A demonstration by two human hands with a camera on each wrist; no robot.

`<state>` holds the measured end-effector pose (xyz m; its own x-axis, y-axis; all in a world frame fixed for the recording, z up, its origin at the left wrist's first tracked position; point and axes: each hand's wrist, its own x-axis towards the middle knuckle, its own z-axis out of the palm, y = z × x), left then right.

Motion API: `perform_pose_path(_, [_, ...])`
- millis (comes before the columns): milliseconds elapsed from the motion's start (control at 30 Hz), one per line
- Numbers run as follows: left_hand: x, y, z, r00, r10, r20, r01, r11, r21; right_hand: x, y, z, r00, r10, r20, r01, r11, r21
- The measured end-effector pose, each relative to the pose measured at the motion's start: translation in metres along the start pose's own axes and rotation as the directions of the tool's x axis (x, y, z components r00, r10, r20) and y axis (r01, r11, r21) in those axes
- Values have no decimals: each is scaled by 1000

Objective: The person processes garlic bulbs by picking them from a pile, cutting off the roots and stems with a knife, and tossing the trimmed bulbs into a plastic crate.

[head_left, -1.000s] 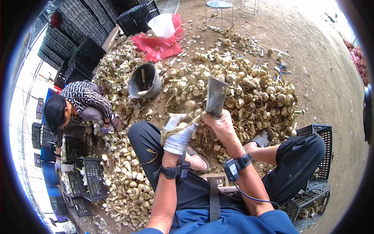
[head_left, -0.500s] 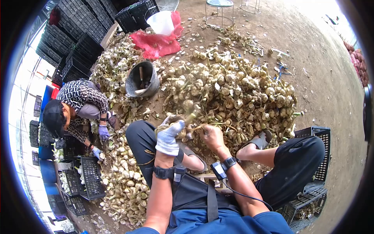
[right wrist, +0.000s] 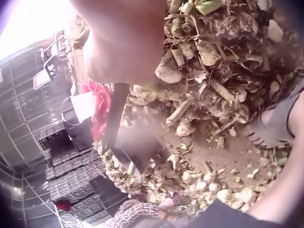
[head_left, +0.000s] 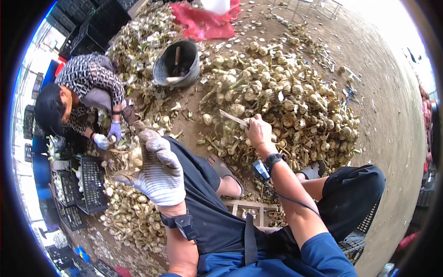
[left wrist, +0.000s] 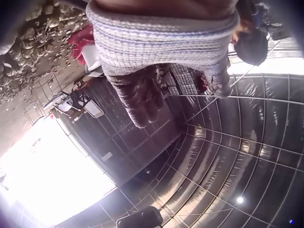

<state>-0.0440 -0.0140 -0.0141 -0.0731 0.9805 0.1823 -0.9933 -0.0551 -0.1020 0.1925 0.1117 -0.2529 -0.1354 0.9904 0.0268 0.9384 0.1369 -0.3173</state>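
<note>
My left hand (head_left: 160,173), in a striped knit glove with dirty fingertips, is held out over the left pile with thumb and fingers spread apart. A pale garlic bulb (head_left: 135,158) shows in the gap between thumb and fingers, overlapping the pile of trimmed garlic (head_left: 134,210) below. In the left wrist view the gloved fingers (left wrist: 137,102) extend with nothing seen in them. My bare right hand (head_left: 260,134) grips a cleaver (head_left: 233,118), its blade seen edge-on and pointing left, close over the heap of untrimmed garlic (head_left: 295,92). The blade (right wrist: 137,142) blurs in the right wrist view.
Another person (head_left: 87,87) bends over the garlic at left, beside black crates (head_left: 94,184). A dark bucket (head_left: 177,64) with a handled tool in it stands ahead. A red mesh sack (head_left: 205,23) lies at the back. A wooden frame (head_left: 249,210) sits between my legs.
My left hand has swung left from the middle, away from the right hand, and spread its fingers from the garlic it held. The right hand keeps the cleaver, now turned edge-on. The view has tilted.
</note>
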Motion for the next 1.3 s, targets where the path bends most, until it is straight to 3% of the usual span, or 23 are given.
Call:
perform_pose_path(133, [3, 14, -7, 998, 60, 11, -60, 998, -36, 19, 6, 33, 976, -156, 152, 175, 977, -120])
perform_pose_path(333, [8, 16, -12, 997, 56, -52, -54, 998, 24, 25, 8, 35, 923, -234, 306, 326, 898, -296])
perform_pose_path(400, [9, 15, -14, 994, 103, -47, -102, 995, 24, 25, 13, 40, 892, -380, 244, 435, 867, -241])
perform_pose_path(500, [7, 9, -12, 993, 102, -56, -102, 995, -1, 23, 19, 42, 862, -443, 248, 495, 839, -223])
perform_pose_path(567, [7, 10, -9, 999, 6, -33, -5, 1000, 26, 26, 18, 38, 880, -392, 267, 444, 880, -172])
perform_pose_path(700, [5, 5, -10, 1000, 0, -31, 3, 995, 100, 27, 20, 45, 880, -346, 326, 418, 889, -185])
perform_pose_path(933, [10, 0, -15, 996, 44, -78, -39, 997, 67, 19, 26, 39, 911, -355, 209, 390, 907, -160])
perform_pose_path(967, [10, -1, -16, 996, 44, -82, -37, 996, 80, 18, 34, 48, 913, -368, 178, 387, 918, -86])
perform_pose_path(1167, [3, -11, -14, 990, 84, -113, -58, 975, 214, 10, 28, 52, 957, -254, 137, 271, 954, -126])
perform_pose_path(1200, [7, -13, -12, 996, 11, -87, 8, 978, 210, 10, 27, 55, 963, -238, 123, 253, 959, -128])
perform_pose_path(1300, [10, -13, -15, 991, 29, -128, -3, 979, 206, 13, 22, 59, 963, -233, 135, 249, 961, -122])
